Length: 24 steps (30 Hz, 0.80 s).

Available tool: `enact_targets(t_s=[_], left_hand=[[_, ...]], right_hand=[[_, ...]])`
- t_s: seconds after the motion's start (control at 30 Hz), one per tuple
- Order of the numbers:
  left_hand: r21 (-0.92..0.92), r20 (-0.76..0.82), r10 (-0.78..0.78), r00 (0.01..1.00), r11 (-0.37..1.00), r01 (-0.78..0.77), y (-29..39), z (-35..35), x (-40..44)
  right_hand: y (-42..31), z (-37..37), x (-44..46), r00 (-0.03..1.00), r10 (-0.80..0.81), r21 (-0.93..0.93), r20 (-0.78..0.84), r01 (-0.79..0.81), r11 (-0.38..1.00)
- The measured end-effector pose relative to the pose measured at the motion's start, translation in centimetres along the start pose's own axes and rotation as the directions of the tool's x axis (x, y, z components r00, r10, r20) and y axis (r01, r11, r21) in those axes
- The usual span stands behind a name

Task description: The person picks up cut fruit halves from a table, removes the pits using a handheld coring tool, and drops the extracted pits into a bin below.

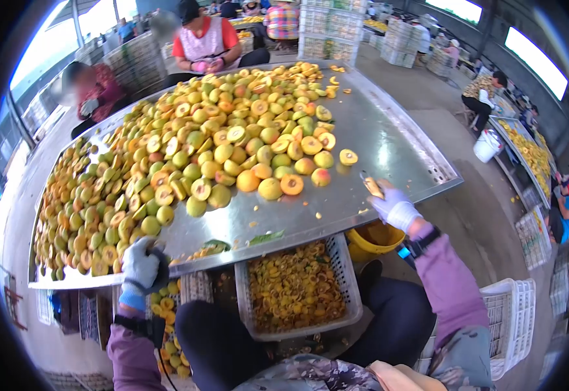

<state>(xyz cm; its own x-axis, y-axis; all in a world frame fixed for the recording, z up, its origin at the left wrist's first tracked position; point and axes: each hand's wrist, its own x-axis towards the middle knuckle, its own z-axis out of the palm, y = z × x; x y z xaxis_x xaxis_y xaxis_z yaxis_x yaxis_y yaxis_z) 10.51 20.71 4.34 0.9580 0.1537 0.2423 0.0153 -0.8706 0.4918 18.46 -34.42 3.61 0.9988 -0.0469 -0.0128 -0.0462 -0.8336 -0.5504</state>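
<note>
A wide pile of yellow-green peaches, some whole and many halved with brown centres, covers much of the metal table. My left hand, in a white glove, is at the near edge of the pile, touching or just beside the fruit. A dark pad or strap lies along its side, and its fingertips are too unclear to show a grip. Over the right part of the table, my right hand, also gloved, is closed around a pitting tool with a light handle and a small metal tip. A halved peach lies just beyond the tip.
Below the table edge stands a white crate of cut fruit scraps, with a yellow bucket beside it. A white basket is at my right. Green leaves lie near the edge. Co-workers sit across the table, before stacked crates.
</note>
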Motion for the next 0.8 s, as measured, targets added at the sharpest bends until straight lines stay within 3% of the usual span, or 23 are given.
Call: enact_targets(t_s=[0.07,0.13,0.17,0.2,0.27,0.3,0.33,0.47,0.53,0.57,0.6,0.67,0.7,0.8], left_hand=[[0.018,-0.028,-0.044,0.999,0.999,0.045,-2.6,1.2,0.4],[-0.052,-0.053,-0.102,0.993,0.994,0.1,-4.9,2.6,0.4],[-0.043,-0.038,-0.118,0.992,0.992,0.116,-5.5,3.0,0.4],[-0.125,-0.021,-0.169,0.985,0.978,0.165,-5.7,3.3,0.4],[-0.205,-0.01,-0.257,0.966,0.946,0.25,-6.3,3.8,0.4],[-0.237,-0.035,-0.271,0.962,0.937,0.255,-6.4,4.0,0.6],[-0.267,-0.061,-0.287,0.956,0.927,0.261,-6.6,4.3,0.6],[-0.025,-0.202,-0.185,0.962,0.983,0.184,-5.1,4.8,0.5],[0.038,-0.25,-0.179,0.952,0.98,0.194,-6.3,5.3,0.3],[-0.017,-0.248,-0.187,0.95,0.982,0.189,-6.4,5.5,0.2],[0.002,-0.271,-0.159,0.949,0.986,0.166,-7.3,6.0,0.0],[-0.048,-0.26,-0.265,0.929,0.964,0.261,-5.1,5.7,0.4],[0.153,-0.199,-0.139,0.97,0.973,0.171,-5.2,4.6,0.7],[0.204,-0.216,-0.107,0.971,0.967,0.152,-3.8,4.2,1.1]], right_hand=[[-0.4,-0.2,3.6,0.997,0.034,-0.088,-0.074,-0.04,0.995],[0.1,0.4,8.0,0.976,0.213,0.005,-0.043,-0.213,0.977],[2.9,1.8,11.5,0.972,0.184,-0.119,-0.147,-0.202,0.972],[4.2,2.2,14.2,0.973,0.175,-0.121,-0.149,-0.194,0.973],[5.9,3.0,18.7,0.923,0.343,-0.123,-0.173,-0.366,0.922],[6.8,3.8,20.3,0.918,0.263,-0.201,-0.296,-0.328,0.923],[6.9,4.4,21.7,0.921,0.254,-0.2,-0.294,-0.32,0.926],[6.7,6.7,27.6,0.899,0.304,-0.187,-0.315,-0.372,0.909],[4.4,7.6,29.6,0.911,0.346,-0.114,-0.227,-0.377,0.919],[3.6,8.0,31.2,0.951,0.254,-0.307,-0.177,-0.298,0.904],[3.2,8.7,32.7,0.968,0.203,-0.358,-0.15,-0.244,0.901],[1.2,9.4,34.4,0.984,0.129,-0.405,-0.121,-0.168,0.899],[0.4,9.5,34.7,0.985,0.124,-0.402,-0.116,-0.161,0.901],[-1.1,10.4,34.1,0.992,0.057,-0.383,-0.113,-0.097,0.919]])
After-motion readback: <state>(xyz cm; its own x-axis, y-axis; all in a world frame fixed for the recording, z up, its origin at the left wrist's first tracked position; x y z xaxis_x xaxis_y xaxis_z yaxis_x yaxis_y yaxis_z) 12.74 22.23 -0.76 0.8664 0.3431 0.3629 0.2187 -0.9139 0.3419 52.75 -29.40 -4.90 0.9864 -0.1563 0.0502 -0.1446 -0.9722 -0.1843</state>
